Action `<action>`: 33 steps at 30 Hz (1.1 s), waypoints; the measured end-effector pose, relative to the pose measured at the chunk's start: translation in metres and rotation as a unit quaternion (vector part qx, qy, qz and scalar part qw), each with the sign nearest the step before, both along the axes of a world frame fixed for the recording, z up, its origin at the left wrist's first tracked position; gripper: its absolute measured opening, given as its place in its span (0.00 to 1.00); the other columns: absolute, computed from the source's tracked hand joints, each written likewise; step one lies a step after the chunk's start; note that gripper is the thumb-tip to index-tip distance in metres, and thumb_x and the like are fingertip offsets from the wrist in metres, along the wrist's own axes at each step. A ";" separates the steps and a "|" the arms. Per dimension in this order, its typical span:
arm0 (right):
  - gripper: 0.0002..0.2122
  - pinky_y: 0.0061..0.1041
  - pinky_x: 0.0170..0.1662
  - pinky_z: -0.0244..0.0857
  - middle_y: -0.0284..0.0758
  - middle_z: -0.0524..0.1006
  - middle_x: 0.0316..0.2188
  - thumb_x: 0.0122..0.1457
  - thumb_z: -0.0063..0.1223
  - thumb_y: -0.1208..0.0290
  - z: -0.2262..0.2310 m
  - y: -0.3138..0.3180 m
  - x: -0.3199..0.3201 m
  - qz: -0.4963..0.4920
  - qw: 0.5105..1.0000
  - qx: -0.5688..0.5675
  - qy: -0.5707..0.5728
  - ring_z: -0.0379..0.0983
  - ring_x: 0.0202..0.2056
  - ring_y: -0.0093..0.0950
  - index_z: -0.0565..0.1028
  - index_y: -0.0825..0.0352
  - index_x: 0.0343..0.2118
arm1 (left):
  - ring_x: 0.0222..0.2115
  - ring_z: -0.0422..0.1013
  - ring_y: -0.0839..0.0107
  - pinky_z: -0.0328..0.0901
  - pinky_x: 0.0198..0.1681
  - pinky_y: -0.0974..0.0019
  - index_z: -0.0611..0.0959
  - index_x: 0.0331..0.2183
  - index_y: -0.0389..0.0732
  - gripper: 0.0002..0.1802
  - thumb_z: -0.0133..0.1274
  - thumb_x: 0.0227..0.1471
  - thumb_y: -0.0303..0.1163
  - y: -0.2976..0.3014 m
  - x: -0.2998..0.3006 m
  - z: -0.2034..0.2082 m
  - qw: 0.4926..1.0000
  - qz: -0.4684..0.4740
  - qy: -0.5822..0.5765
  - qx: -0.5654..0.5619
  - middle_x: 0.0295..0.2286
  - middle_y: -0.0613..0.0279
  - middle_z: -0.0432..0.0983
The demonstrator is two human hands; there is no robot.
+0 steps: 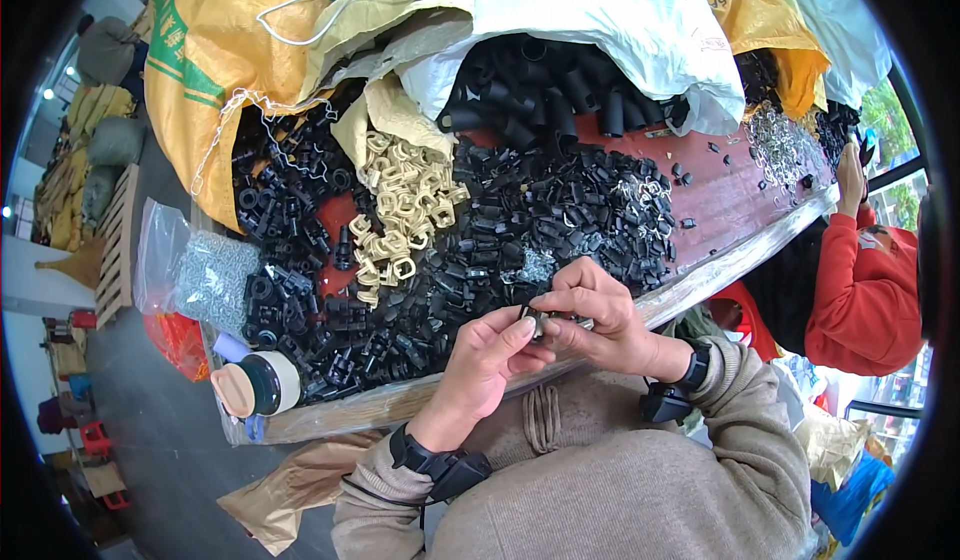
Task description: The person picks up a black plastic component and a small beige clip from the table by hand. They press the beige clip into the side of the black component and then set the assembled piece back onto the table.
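Note:
My left hand (482, 362) and my right hand (604, 322) meet above the table's near edge. Between their fingertips they pinch a small black part (528, 314), with a lighter bit showing at its lower side; the fingers cover most of it. Just beyond the hands spreads a heap of small black plastic parts (520, 205). A little pile of silvery metal pieces (533, 264) lies right by my right hand's fingers. Cream-coloured plastic loops (405, 195) spill from a sack to the left of the black heap.
White sack (600, 5) with black tubes (560, 90) stands at the back, beside a yellow sack (190, 90). At left are a clear bag of screws (215, 278) and a lidded jar (262, 385). A co-worker in red (865, 300) sits at right. The table has a raised wooden rim (350, 410).

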State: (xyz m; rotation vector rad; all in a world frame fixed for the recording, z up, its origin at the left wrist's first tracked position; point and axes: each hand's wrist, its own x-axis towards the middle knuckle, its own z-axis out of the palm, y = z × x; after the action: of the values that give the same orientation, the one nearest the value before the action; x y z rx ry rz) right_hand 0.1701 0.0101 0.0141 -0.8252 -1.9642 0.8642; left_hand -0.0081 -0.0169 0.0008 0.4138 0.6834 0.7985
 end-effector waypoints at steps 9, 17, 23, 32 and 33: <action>0.08 0.16 0.26 0.57 0.33 0.67 0.25 0.46 0.50 0.78 -0.005 0.093 0.059 -0.231 0.966 -0.001 -0.115 0.62 0.24 0.19 0.70 0.70 0.31 | 0.23 0.71 0.76 0.66 0.25 0.77 0.75 0.32 0.35 0.12 0.49 0.48 0.35 0.003 -0.010 -0.002 0.995 0.041 0.032 0.086 0.25 0.61 0.73; 0.22 0.29 0.31 0.63 0.40 0.68 0.32 0.45 0.54 0.66 -0.045 0.180 0.097 -0.354 0.845 0.073 -0.394 0.67 0.30 0.32 0.63 0.67 0.43 | 0.26 0.71 0.74 0.67 0.27 0.75 0.73 0.35 0.35 0.14 0.51 0.47 0.33 0.004 -0.011 -0.001 0.997 0.014 0.035 0.074 0.27 0.59 0.74; 0.28 0.36 0.35 0.63 0.44 0.66 0.38 0.44 0.54 0.62 -0.043 0.184 0.087 -0.331 0.781 0.040 -0.528 0.66 0.38 0.42 0.57 0.65 0.48 | 0.28 0.72 0.72 0.67 0.30 0.74 0.70 0.40 0.36 0.17 0.52 0.46 0.31 0.002 -0.019 -0.009 0.994 0.039 0.069 0.075 0.29 0.57 0.74; 0.22 0.24 0.32 0.63 0.38 0.69 0.33 0.46 0.52 0.72 -0.014 0.155 0.131 -0.284 0.936 0.014 -0.209 0.68 0.33 0.27 0.62 0.69 0.45 | 0.26 0.71 0.74 0.66 0.26 0.78 0.71 0.39 0.35 0.15 0.51 0.46 0.27 -0.004 -0.028 -0.018 0.995 0.096 0.032 0.006 0.29 0.60 0.73; 0.20 0.21 0.32 0.62 0.36 0.69 0.32 0.48 0.51 0.74 -0.007 0.144 0.133 -0.268 0.956 -0.019 -0.116 0.67 0.31 0.24 0.63 0.69 0.45 | 0.25 0.70 0.76 0.65 0.25 0.79 0.71 0.39 0.35 0.15 0.50 0.46 0.27 -0.003 -0.030 -0.018 0.994 0.103 0.027 -0.001 0.28 0.62 0.72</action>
State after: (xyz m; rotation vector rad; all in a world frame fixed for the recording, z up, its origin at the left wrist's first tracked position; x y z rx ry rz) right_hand 0.3030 0.1537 0.0075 -1.4497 -1.7795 0.4973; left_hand -0.0379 -0.0201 -0.0172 0.3669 0.7868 0.9848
